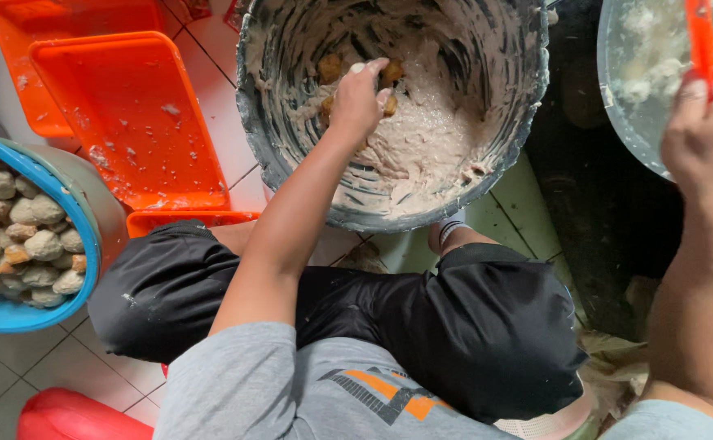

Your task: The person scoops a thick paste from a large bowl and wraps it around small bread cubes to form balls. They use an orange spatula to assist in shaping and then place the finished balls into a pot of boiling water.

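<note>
My left hand (356, 102) reaches down into a grey bucket (503, 163) smeared with pale paste (430, 138). Its paste-coated fingers curl around a brown tofu piece (388, 104), and other brown pieces (330, 67) lie beside it in the paste. At the right edge, my right hand (707, 134) grips the orange handle of a utensil (701, 37). The handle stands over a clear bowl (629, 122) holding whitish paste. The utensil's working end is out of view.
Stacked orange trays (128, 114) lie on the tiled floor at the upper left. A blue basin (55, 187) at the left holds several pale stuffed balls (22, 236). My legs in black shorts (487, 326) fill the middle. A red object (71, 415) sits at the bottom left.
</note>
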